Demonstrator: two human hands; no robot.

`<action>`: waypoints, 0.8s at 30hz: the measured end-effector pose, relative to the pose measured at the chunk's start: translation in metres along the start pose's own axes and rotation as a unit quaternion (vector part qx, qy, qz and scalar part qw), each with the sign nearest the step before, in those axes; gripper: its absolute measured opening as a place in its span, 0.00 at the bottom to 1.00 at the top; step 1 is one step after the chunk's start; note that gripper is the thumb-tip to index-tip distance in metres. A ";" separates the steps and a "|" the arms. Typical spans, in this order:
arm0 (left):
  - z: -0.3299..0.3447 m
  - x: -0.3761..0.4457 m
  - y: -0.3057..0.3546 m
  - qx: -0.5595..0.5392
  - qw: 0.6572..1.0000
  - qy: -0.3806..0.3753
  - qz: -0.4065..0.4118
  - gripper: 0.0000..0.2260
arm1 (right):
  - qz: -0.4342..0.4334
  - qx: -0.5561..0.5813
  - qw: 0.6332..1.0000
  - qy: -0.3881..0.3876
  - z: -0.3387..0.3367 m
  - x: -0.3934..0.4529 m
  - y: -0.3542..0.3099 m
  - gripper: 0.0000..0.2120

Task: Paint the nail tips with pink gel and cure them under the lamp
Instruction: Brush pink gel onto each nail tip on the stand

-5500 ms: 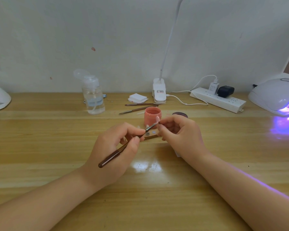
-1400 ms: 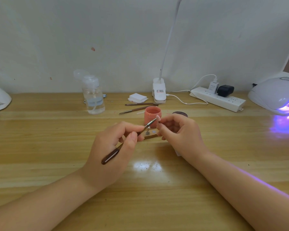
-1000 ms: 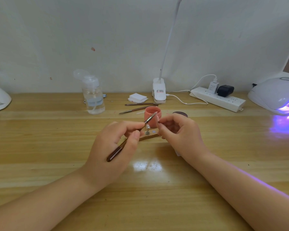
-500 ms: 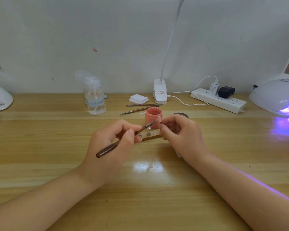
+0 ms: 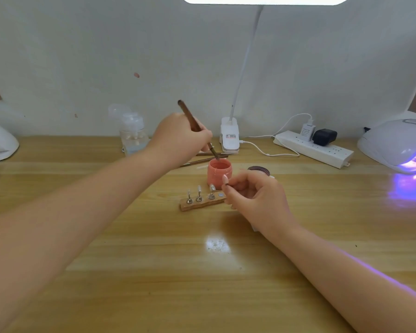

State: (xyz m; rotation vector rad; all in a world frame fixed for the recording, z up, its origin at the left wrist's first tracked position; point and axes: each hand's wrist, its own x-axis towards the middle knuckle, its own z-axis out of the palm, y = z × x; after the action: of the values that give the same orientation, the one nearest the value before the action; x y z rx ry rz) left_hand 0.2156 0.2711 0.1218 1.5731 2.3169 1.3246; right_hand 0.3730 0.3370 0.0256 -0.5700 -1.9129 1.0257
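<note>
Wooden table, left hand gripping brush with tip in pink gel jar, right hand pinching nail tip beside wooden holder

Salmon-pink gel jar sits on a honey-toned wood-grain surface, and the brush over it shows a dark brown handle. Silver pegs on the tan wooden holder carry pale tips, while the white curing lamp spills violet-blue light. White power strip, black plug.
</note>
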 end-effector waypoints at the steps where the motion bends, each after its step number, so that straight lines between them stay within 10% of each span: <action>1: 0.004 0.006 0.002 0.011 1.000 -0.020 -0.011 0.09 | 0.003 0.001 1.000 -0.001 0.000 0.000 0.001 0.03; 9: 0.028 0.022 0.006 0.106 0.984 -0.126 -0.070 0.06 | 0.005 0.007 1.000 -0.005 0.001 0.002 0.003 0.03; 17: 0.018 0.026 -0.014 -0.112 0.982 -0.021 -0.151 0.06 | 0.001 0.023 1.000 -0.016 0.001 0.001 -0.001 0.03; 24: 0.017 0.022 -0.022 -0.010 0.998 -0.055 -0.014 0.07 | -0.015 0.016 0.999 -0.023 0.001 0.001 0.000 0.02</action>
State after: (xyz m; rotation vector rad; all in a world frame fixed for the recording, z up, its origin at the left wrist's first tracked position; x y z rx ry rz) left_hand 0.1965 0.2963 0.1048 1.5587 2.2457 1.2197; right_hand 0.3714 0.3371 0.0261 -0.5015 -1.9359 1.0574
